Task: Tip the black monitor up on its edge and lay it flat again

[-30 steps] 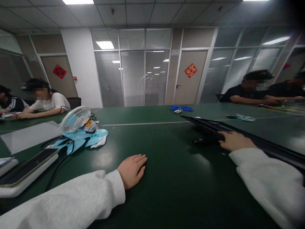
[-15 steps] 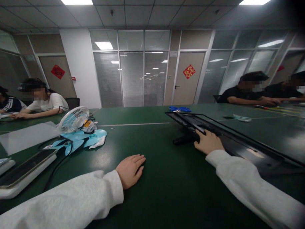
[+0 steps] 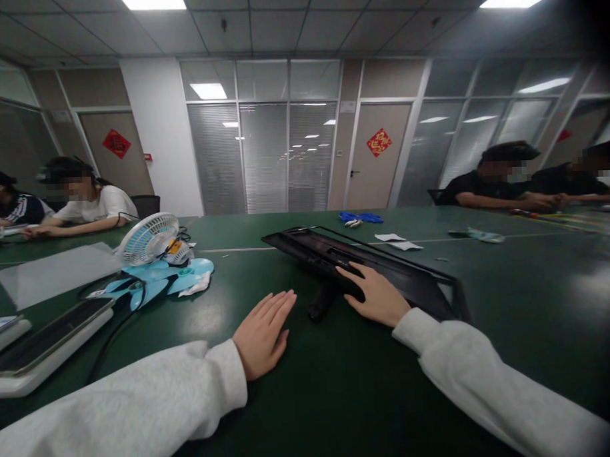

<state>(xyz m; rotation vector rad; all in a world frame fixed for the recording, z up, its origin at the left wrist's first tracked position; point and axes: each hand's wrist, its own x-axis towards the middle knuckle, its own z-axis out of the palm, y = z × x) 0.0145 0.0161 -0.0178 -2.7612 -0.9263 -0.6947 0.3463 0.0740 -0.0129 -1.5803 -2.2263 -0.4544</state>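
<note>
My right hand [image 3: 377,296] has its thumb and fingers around the near edge of a long black framed panel [image 3: 305,245], whose exact kind I cannot make out. The panel lies slantwise over the table, with a thin rim along its far side. From its near side a short dark handle-like piece [image 3: 321,304] sticks out toward me. My left hand [image 3: 263,335] rests on the green table [image 3: 301,402] with straight fingers, apart from the panel and holding nothing.
Left of my hands stand a small white fan [image 3: 150,239], light blue fan blades [image 3: 157,280], a cable and a phone [image 3: 51,336] on a white block. White papers [image 3: 404,245] and blue-white gloves [image 3: 361,218] lie beyond the panel. People sit at both sides.
The black panel has slid and turned to the left with my right hand on it, uncovering white papers behind it. My left hand's fingers have lifted slightly.
</note>
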